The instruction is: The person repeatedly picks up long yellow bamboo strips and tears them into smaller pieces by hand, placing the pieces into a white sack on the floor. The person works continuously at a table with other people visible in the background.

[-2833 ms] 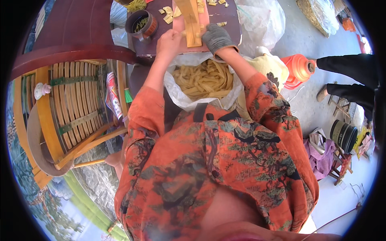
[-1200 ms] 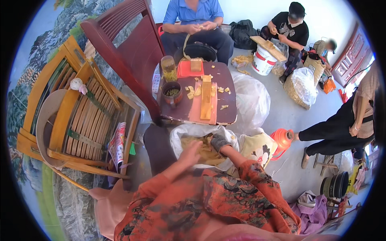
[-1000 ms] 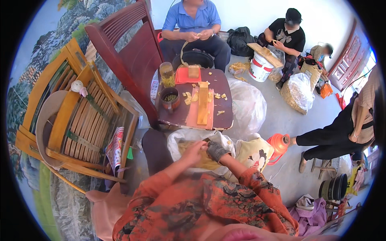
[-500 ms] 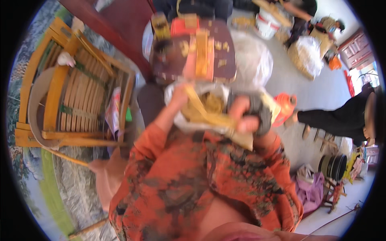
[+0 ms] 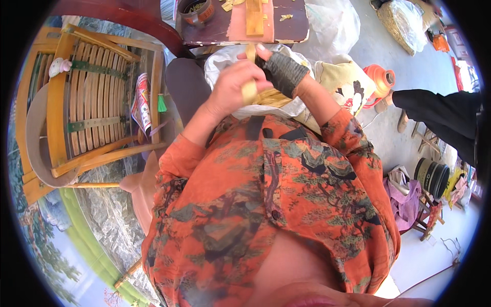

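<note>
My left hand (image 5: 232, 84) is slightly blurred, closed around a pale yellow folded strip (image 5: 249, 92). Beside it, my right hand (image 5: 284, 71) wears a grey fingerless glove and pinches the strip's upper part. Both hands are above a white sack (image 5: 217, 60) holding many yellow strips (image 5: 276, 100), partly hidden by the hands. Just beyond stands a dark stool top (image 5: 291, 36) with a pink board (image 5: 235, 30), an upright-lying long wooden block (image 5: 254, 18), pale scraps and a mug (image 5: 194, 13) with green leaves.
Wooden slatted chairs (image 5: 97, 97) and a red chair (image 5: 117, 15) are at left. A floral cushion (image 5: 337, 82), orange flask (image 5: 378, 84), plastic bags (image 5: 332, 25) and another person's dark-trousered leg (image 5: 434, 112) are at right, with a black bucket (image 5: 429, 176) behind.
The view has tipped down toward my lap. Both hands came up out of the sack with a yellow strip, and my left hand has moved closer to my right.
</note>
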{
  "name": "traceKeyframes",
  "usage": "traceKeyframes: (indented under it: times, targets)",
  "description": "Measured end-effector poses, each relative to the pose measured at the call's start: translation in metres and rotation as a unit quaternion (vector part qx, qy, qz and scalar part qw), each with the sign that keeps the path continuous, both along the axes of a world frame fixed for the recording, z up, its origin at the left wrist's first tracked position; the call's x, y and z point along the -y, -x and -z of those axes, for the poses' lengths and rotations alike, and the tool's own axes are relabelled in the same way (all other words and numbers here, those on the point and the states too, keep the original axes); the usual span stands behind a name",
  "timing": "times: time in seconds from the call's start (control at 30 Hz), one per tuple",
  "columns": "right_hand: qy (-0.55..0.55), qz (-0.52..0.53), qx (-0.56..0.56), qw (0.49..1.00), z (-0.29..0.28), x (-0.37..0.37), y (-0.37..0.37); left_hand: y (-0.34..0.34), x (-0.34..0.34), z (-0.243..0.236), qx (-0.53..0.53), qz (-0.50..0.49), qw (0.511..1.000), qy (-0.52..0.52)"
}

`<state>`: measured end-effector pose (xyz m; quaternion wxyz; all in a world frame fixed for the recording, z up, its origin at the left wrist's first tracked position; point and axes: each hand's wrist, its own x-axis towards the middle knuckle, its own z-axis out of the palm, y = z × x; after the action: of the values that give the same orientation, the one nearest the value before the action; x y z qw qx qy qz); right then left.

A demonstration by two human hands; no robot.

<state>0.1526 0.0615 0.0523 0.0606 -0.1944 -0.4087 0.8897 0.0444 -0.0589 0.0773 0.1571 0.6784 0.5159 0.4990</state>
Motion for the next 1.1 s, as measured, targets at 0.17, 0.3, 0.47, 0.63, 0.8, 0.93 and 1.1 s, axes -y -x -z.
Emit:
traceKeyframes:
  times: [0.17,0.3,0.47,0.63,0.8,0.93,1.1]
  targets:
    - [-0.058,0.158,-0.053,0.984,-0.010,-0.013,-0.001,-0.008,-0.003,0.011,-0.061,0.045,0.997,0.001]
    - [-0.147,0.254,-0.036,0.955,-0.033,-0.028,-0.002,0.004,-0.015,0.014,-0.181,-0.034,0.983,-0.018]
    - [-0.621,0.303,-0.028,0.722,-0.058,-0.036,-0.019,0.013,-0.021,0.013,-0.121,-0.170,0.978,-0.007]
    - [-0.794,0.131,-0.083,0.587,-0.042,-0.005,-0.014,0.002,-0.023,0.016,0.610,0.037,0.719,0.333]
    - [-0.725,0.129,-0.147,0.661,-0.009,0.017,-0.013,0.008,-0.033,-0.002,0.657,-0.034,0.688,0.306]
    - [-0.440,0.089,-0.052,0.892,-0.025,0.018,-0.013,0.021,-0.029,0.053,0.767,0.189,0.575,0.213]
    - [-0.576,0.211,-0.064,0.787,-0.040,0.002,-0.012,-0.005,-0.037,0.007,0.457,0.051,0.840,0.289]
